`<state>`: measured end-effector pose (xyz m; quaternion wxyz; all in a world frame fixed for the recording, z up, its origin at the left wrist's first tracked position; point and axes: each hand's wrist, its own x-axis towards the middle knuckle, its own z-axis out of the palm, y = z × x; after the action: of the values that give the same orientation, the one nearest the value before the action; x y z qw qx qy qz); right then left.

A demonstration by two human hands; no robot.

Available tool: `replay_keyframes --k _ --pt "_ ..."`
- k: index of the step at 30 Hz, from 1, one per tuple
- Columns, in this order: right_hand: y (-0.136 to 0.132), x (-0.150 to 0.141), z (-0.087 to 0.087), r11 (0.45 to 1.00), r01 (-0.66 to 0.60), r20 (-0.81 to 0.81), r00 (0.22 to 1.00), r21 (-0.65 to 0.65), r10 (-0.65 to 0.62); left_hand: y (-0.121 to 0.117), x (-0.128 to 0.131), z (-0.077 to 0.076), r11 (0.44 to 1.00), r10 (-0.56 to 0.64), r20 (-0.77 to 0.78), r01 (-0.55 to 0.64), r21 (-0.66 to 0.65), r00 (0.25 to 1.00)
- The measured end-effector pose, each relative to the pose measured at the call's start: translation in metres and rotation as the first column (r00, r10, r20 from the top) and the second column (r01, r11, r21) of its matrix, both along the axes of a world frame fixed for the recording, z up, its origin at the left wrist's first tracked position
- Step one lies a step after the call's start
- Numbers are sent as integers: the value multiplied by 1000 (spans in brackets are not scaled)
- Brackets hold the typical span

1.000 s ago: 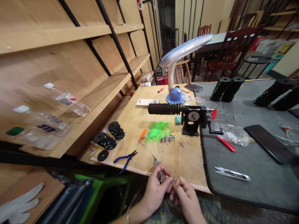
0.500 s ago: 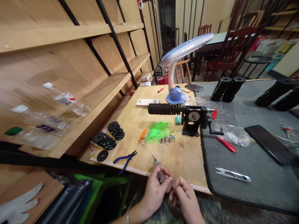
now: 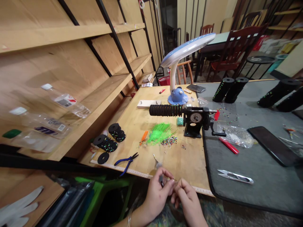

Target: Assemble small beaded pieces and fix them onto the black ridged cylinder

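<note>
My left hand [image 3: 158, 192] is closed at the table's front edge, with a small dark object [image 3: 161, 180] showing between its fingers; its kind is not clear. Fingertips pinched, my right hand [image 3: 187, 197] almost meets the left, and whatever it holds is too small to make out. Just beyond the left hand is a thin pale-tipped piece [image 3: 157, 162]; whether it joins the dark object I cannot tell. Farther off lie bright green strands [image 3: 159, 133], a heap of coloured beads [image 3: 169, 142] and an orange-handled tool [image 3: 143, 137]. Blue-handled pliers [image 3: 126, 163] rest to the left.
A hand-cranked winder [image 3: 193, 121] carries a row of black discs [image 3: 165, 110]. Behind it stands a blue-and-white lamp [image 3: 177, 95]. Black foam spools [image 3: 105, 143] sit at left. Thread snips [image 3: 235, 176], a red marker-like stick [image 3: 228, 145] and a phone [image 3: 272, 145] lie on the grey mat [image 3: 236, 195].
Both hands keep nearly the same pose and place. The whole view has shifted very slightly; nothing on the table has visibly moved.
</note>
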<state>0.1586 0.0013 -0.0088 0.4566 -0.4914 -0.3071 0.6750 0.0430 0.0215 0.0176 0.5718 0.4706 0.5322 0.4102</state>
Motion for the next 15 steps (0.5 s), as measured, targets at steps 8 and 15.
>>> replay_keyframes --k 8,15 --pt "0 0 1 999 -50 27 998 21 49 -2 -4 4 991 -3 -296 43 128 955" --pt "3 6 -1 989 -98 145 986 115 81 -3 -10 8 947 -24 -503 181 264 864"
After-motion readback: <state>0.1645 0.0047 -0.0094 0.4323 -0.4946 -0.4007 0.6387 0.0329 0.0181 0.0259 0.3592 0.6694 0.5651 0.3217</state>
